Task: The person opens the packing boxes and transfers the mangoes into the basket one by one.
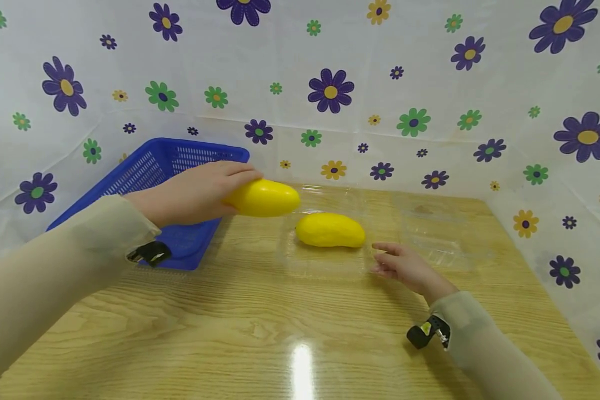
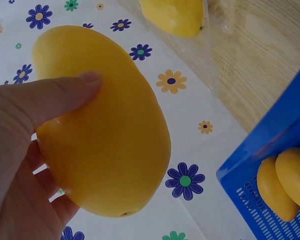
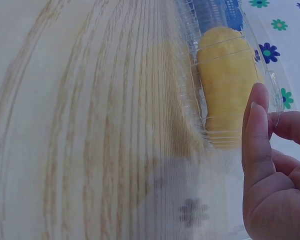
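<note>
My left hand [image 1: 200,191] grips a smooth yellow mango [image 1: 266,198] in the air, between the blue basket and a clear plastic container [image 1: 287,266]. In the left wrist view the thumb lies across this mango [image 2: 107,135], with fingers behind it. A second yellow mango [image 1: 330,230] lies lengthwise in the container, and also shows through the clear wall as a mango [image 3: 227,85] in the right wrist view. My right hand [image 1: 405,268] is at the container's right side; the right wrist view shows this hand [image 3: 277,185] pinching the rim between thumb and fingers.
A blue perforated basket [image 1: 200,244] stands at the left, partly behind my left arm. Two mangoes [image 2: 290,185] show inside it in the left wrist view. The clear plastic lid side [image 1: 437,239] lies to the right on the wooden table [image 1: 260,333]. Flowered cloth [image 1: 290,61] hangs behind.
</note>
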`<state>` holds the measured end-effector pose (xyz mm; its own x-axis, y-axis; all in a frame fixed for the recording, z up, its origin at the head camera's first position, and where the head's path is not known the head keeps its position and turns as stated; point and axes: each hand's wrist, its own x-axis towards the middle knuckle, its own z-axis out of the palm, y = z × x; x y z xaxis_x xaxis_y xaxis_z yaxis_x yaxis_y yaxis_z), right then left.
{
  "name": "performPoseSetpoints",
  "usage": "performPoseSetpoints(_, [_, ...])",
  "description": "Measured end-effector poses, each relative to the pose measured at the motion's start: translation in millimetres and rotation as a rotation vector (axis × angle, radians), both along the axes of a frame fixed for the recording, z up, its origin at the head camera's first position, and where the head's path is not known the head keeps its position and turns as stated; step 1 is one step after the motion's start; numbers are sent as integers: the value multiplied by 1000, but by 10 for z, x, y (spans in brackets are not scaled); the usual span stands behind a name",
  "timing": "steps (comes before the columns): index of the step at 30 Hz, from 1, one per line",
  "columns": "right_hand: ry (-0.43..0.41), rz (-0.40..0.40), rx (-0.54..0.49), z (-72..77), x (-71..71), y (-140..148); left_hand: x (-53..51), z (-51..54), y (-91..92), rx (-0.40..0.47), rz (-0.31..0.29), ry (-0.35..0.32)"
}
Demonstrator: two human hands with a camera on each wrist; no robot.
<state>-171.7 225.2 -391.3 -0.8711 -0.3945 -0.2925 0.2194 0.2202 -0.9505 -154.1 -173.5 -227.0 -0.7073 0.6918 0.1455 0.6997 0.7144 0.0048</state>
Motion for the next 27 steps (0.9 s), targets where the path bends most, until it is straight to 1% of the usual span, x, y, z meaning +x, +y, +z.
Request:
performPoseSetpoints(10, [1, -13, 14, 3, -2, 0, 38, 12, -208, 10, 12, 3])
performPoseSetpoints(14, [-3, -10, 9, 4, -8, -12, 80, 37, -296, 7, 19, 5])
performPoseSetpoints(24, [-5, -9, 10, 10, 1, -2, 139, 74, -479, 16, 66, -26])
performPoseSetpoints(27, [-3, -11, 8, 12, 3, -6, 150, 78, -532, 18, 68, -25])
